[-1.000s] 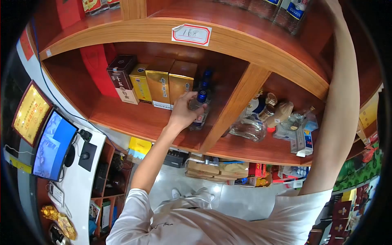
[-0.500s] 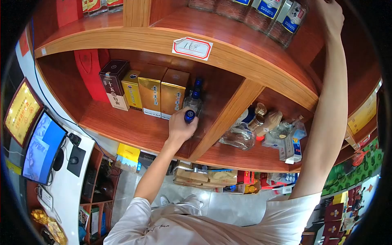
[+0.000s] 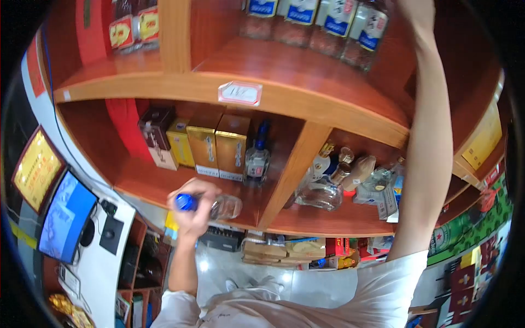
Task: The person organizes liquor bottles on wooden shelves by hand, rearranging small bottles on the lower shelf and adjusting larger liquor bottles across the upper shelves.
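Observation:
My left hand [image 3: 192,210] is wrapped round the neck of a clear glass bottle [image 3: 227,208] with a blue cap, in front of the lower shelf's edge. A second blue-capped bottle [image 3: 257,163] stands on that shelf beside two gold boxes [image 3: 217,146]. Left of these are a small yellow box [image 3: 181,143] and a dark brown box [image 3: 157,136]. At the top right, my right hand [image 3: 416,15] is near the upper shelf's row of bottles with blue labels [image 3: 336,19]. It is blurred and cut off by the frame, its fingers hidden.
A wooden divider [image 3: 298,169] separates the lower compartments. The right one holds a clear bottle lying down [image 3: 320,194] and small boxes [image 3: 377,202]. A paper label [image 3: 239,93] is on the upper shelf edge. A desk with a monitor [image 3: 68,218] stands at left.
My left hand has drawn the bottle out of the lower shelf, leftward and toward me, uncovering the second blue-capped bottle. My right hand stays high at the upper shelf. The view has shifted.

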The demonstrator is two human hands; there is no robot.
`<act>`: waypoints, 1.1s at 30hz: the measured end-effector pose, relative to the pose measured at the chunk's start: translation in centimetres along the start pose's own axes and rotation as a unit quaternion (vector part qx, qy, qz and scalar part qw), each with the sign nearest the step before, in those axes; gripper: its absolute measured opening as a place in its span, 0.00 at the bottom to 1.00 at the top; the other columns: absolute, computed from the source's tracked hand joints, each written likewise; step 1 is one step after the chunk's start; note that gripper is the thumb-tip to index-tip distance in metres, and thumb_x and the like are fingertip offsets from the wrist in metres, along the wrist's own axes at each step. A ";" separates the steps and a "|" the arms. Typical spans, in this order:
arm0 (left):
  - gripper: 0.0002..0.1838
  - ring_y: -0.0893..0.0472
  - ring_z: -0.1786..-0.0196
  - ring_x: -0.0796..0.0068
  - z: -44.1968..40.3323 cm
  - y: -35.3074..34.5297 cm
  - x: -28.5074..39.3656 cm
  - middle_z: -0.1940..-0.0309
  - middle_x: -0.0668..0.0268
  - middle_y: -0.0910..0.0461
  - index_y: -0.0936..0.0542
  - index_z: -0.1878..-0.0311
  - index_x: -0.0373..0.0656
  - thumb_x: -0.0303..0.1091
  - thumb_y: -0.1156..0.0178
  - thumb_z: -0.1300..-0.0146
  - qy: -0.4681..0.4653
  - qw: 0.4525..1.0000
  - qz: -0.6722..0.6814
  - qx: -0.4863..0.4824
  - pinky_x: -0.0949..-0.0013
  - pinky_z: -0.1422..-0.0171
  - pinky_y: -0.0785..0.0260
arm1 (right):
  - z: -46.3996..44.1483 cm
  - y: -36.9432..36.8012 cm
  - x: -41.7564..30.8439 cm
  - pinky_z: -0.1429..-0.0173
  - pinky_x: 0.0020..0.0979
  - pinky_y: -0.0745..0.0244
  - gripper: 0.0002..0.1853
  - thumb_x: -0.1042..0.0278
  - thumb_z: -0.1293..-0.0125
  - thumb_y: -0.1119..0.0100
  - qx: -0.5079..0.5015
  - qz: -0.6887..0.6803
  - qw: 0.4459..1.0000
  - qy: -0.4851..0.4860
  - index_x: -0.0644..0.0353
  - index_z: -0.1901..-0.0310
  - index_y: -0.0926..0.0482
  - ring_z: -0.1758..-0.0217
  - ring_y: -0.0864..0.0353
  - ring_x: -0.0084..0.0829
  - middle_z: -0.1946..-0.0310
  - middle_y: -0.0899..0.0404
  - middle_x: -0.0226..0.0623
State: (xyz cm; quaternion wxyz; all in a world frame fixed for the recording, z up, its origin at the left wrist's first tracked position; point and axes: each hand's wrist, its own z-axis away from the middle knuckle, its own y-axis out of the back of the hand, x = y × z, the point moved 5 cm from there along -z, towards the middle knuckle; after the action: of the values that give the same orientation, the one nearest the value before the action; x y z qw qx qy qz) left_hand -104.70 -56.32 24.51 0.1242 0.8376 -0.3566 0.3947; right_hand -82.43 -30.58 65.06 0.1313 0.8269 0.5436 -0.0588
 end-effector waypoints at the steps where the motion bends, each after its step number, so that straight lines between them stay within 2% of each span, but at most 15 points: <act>1: 0.03 0.16 0.65 0.66 -0.4 0.9 3.1 0.70 0.57 0.14 0.17 0.69 0.35 0.21 0.38 0.40 -0.012 1.000 0.017 -0.002 0.64 0.54 0.24 | -0.3 -0.3 0.1 0.63 0.32 0.22 0.15 0.58 0.32 0.35 -0.024 -0.069 0.997 -0.026 0.62 0.57 0.11 0.71 0.18 0.27 0.67 0.12 0.38; 3: 0.07 0.16 0.64 0.59 -1.4 2.9 8.6 0.69 0.52 0.14 0.19 0.69 0.35 0.29 0.37 0.39 -0.110 0.993 0.044 -0.005 0.60 0.54 0.22 | -0.3 -1.3 -0.7 0.65 0.29 0.25 0.16 0.55 0.31 0.33 -0.108 -0.168 0.978 -0.056 0.61 0.55 0.11 0.72 0.21 0.23 0.70 0.16 0.34; 5: 0.07 0.17 0.63 0.55 -2.0 4.7 14.2 0.69 0.51 0.15 0.21 0.65 0.34 0.29 0.41 0.40 -0.196 0.975 0.097 -0.030 0.54 0.51 0.21 | 0.2 -2.1 -2.3 0.66 0.24 0.26 0.19 0.52 0.29 0.33 -0.248 -0.269 0.929 -0.053 0.63 0.55 0.13 0.72 0.24 0.19 0.72 0.19 0.32; 7: 0.08 0.20 0.59 0.58 -2.7 6.8 18.0 0.65 0.54 0.19 0.25 0.60 0.39 0.33 0.46 0.36 -0.270 0.956 0.083 -0.080 0.53 0.52 0.24 | 2.7 -1.5 -6.3 0.66 0.26 0.22 0.17 0.54 0.28 0.33 -0.358 -0.300 0.883 -0.046 0.63 0.58 0.15 0.72 0.21 0.21 0.72 0.19 0.32; 8: 0.07 0.25 0.60 0.64 -2.9 6.1 20.7 0.69 0.62 0.26 0.29 0.64 0.43 0.36 0.51 0.37 -0.246 0.963 0.105 -0.010 0.56 0.46 0.30 | 2.8 -2.4 -6.5 0.64 0.27 0.20 0.17 0.54 0.29 0.33 -0.400 -0.379 0.835 -0.004 0.63 0.55 0.15 0.71 0.19 0.23 0.71 0.18 0.33; 9: 0.09 0.30 0.58 0.67 -3.5 6.5 22.9 0.68 0.65 0.33 0.32 0.62 0.44 0.39 0.52 0.36 -0.275 0.956 0.090 -0.049 0.58 0.44 0.34 | 3.5 -2.3 -7.3 0.61 0.28 0.19 0.17 0.55 0.28 0.33 -0.432 -0.398 0.809 0.013 0.63 0.53 0.15 0.67 0.17 0.24 0.68 0.16 0.34; 13: 0.14 0.28 0.46 0.68 -7.3 6.1 28.8 0.57 0.65 0.30 0.32 0.55 0.46 0.40 0.37 0.29 -0.323 0.940 -0.008 -0.109 0.60 0.31 0.36 | 5.6 -1.7 -10.5 0.40 0.36 0.19 0.28 0.54 0.34 0.27 -0.527 -0.513 0.665 0.133 0.64 0.39 0.21 0.45 0.16 0.31 0.48 0.15 0.41; 17: 0.21 0.22 0.39 0.59 -13.3 2.2 32.3 0.42 0.53 0.27 0.30 0.38 0.35 0.40 0.45 0.26 -0.461 0.858 -0.030 -0.224 0.61 0.31 0.28 | 7.0 -0.2 -12.1 0.31 0.39 0.25 0.48 0.60 0.49 0.14 -0.539 -0.604 0.574 0.125 0.63 0.29 0.31 0.34 0.22 0.34 0.38 0.22 0.43; 19: 0.18 0.20 0.46 0.61 -15.2 -0.7 33.7 0.48 0.53 0.24 0.27 0.43 0.34 0.36 0.46 0.29 -0.481 0.865 0.026 -0.139 0.63 0.39 0.26 | 6.8 1.0 -12.3 0.30 0.39 0.27 0.50 0.62 0.52 0.12 -0.512 -0.578 0.609 0.179 0.63 0.28 0.33 0.34 0.23 0.34 0.37 0.22 0.43; 21: 0.05 0.20 0.64 0.70 -15.6 -7.6 34.8 0.66 0.59 0.20 0.21 0.61 0.37 0.28 0.42 0.37 -0.430 0.886 0.148 0.088 0.69 0.54 0.25 | 6.4 1.8 -12.2 0.29 0.39 0.28 0.52 0.62 0.53 0.12 -0.479 -0.511 0.687 0.194 0.63 0.28 0.33 0.34 0.23 0.33 0.38 0.22 0.42; 23: 0.04 0.19 0.73 0.74 -15.9 -9.2 34.4 0.74 0.63 0.18 0.18 0.70 0.39 0.24 0.40 0.41 -0.436 0.880 0.138 0.127 0.71 0.62 0.25 | 7.0 3.2 -12.4 0.29 0.40 0.28 0.52 0.60 0.53 0.12 -0.419 -0.408 0.782 0.216 0.64 0.28 0.33 0.35 0.23 0.34 0.39 0.22 0.42; 26: 0.05 0.19 0.72 0.76 -18.7 -11.8 33.5 0.74 0.65 0.17 0.18 0.70 0.39 0.27 0.39 0.39 -0.466 0.878 0.086 0.070 0.71 0.62 0.26 | 5.9 2.8 -12.1 0.28 0.43 0.29 0.49 0.58 0.49 0.17 -0.339 -0.311 0.857 0.234 0.64 0.29 0.34 0.33 0.24 0.40 0.39 0.23 0.46; 29: 0.08 0.20 0.71 0.77 -21.1 -14.6 32.5 0.74 0.67 0.18 0.18 0.69 0.38 0.32 0.36 0.36 -0.386 0.918 0.029 0.089 0.71 0.62 0.29 | 4.5 2.5 -10.0 0.25 0.46 0.31 0.44 0.61 0.46 0.22 -0.315 -0.282 0.882 0.208 0.65 0.31 0.35 0.32 0.25 0.44 0.38 0.24 0.53; 30: 0.09 0.20 0.70 0.77 -22.8 -15.4 32.1 0.72 0.67 0.17 0.18 0.66 0.38 0.34 0.35 0.34 -0.349 0.936 0.049 0.028 0.70 0.61 0.28 | 4.1 2.7 -9.2 0.24 0.46 0.31 0.43 0.62 0.46 0.22 -0.316 -0.277 0.886 0.194 0.66 0.31 0.35 0.31 0.25 0.45 0.38 0.24 0.54; 33: 0.13 0.16 0.63 0.72 -22.8 -17.7 32.0 0.67 0.63 0.15 0.18 0.57 0.38 0.40 0.33 0.32 -0.412 0.909 0.033 0.042 0.65 0.56 0.25 | 2.5 3.0 -6.7 0.28 0.43 0.27 0.43 0.69 0.50 0.22 -0.223 -0.271 0.918 0.186 0.66 0.33 0.34 0.36 0.22 0.42 0.40 0.23 0.51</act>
State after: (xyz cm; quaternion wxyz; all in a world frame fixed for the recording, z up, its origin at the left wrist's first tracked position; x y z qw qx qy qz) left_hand -91.60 -48.50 64.82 -0.0826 0.9181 -0.3862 0.0328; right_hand -82.30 -38.38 64.70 0.1880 0.5930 0.7606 0.1858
